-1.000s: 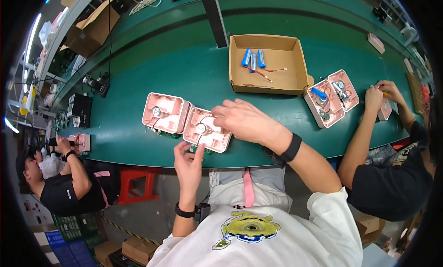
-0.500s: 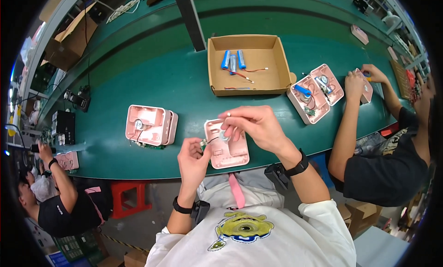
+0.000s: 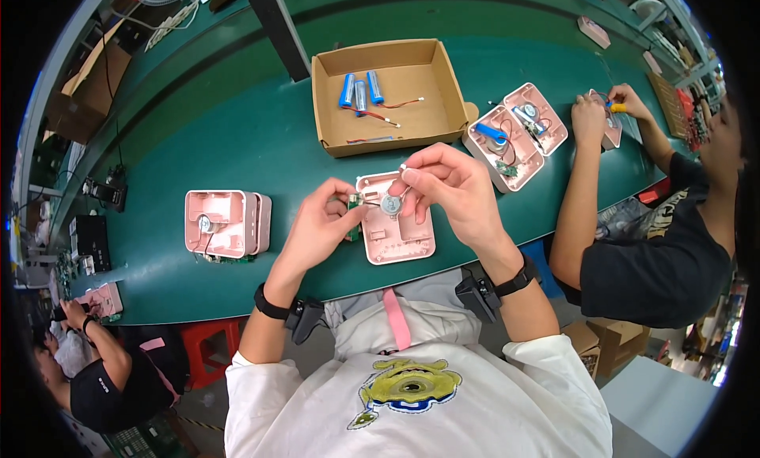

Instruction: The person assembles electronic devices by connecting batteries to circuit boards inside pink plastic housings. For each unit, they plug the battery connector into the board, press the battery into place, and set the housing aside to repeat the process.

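Observation:
A pink plastic housing half lies with its hollow side up on the green bench in front of me. Inside its upper part shows a round silver speaker. My left hand is closed on a small green circuit board at the housing's left edge, with dark wire running from it toward the speaker. Above the housing's upper right, my right hand pinches a small white connector between thumb and forefinger. Its other fingers curl beside the speaker and hide part of the housing.
An open cardboard box holding several blue battery cells stands beyond my hands. Stacked pink housings sit to the left. An opened pink case lies right, beside a co-worker's hands. Another person works far left.
The whole view has shifted a little. My right hand has drawn up off the speaker, which shows more fully. More of the circuit board is visible in my left hand.

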Demonstrator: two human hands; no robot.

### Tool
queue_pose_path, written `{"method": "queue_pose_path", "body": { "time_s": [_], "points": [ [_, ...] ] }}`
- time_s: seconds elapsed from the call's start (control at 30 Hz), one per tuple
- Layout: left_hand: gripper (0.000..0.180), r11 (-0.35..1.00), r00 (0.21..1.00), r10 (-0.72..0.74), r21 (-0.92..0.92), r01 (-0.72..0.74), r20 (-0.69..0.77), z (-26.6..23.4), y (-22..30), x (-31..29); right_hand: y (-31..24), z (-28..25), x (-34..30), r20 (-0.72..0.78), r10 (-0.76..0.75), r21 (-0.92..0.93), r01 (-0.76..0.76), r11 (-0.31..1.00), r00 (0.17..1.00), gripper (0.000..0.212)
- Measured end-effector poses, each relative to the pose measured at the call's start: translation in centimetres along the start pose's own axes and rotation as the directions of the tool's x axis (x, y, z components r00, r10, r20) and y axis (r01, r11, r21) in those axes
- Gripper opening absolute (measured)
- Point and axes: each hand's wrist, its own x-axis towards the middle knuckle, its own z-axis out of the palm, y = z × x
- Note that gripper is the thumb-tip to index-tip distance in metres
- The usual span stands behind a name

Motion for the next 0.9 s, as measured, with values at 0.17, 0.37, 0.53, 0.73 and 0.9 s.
{"method": "queue_pose_path", "body": {
  "time_s": [0.17, 0.37, 0.53, 0.73, 0.9],
  "points": [
    [0.025, 0.998, 0.992, 0.064, 0.015, -0.066, 0.106, -0.7, -0.8, 2.2, -0.2, 0.0, -0.2, -0.014, -0.007, -0.041, 0.007, 0.999, 1.0, 0.011],
    [0.027, 0.984, 0.976, 0.151, -0.114, -0.134, 0.16, -0.4, -2.6, 3.5, -0.6, -0.1, -0.7, -0.117, 0.034, -0.229, -0.06, 0.972, 0.993, 0.011],
    [0.027, 0.983, 0.982, 0.13, -0.149, -0.109, 0.136, 0.1, -2.8, 3.3, 0.4, 0.0, -0.5, -0.149, -0.129, -0.572, 0.021, 0.82, 0.98, 0.012],
    [0.027, 0.991, 0.985, 0.135, -0.04, -0.132, 0.104, 0.0, -2.4, 2.3, 1.0, -0.1, -0.8, -0.048, -0.367, -0.813, 0.177, 0.554, 0.929, 0.01],
    [0.027, 0.991, 0.987, 0.137, -0.015, -0.136, 0.089, -0.1, -2.7, 2.0, 0.3, 0.1, -1.2, 0.028, -0.553, -0.879, 0.283, 0.382, 0.833, 0.013]
  ]
}}
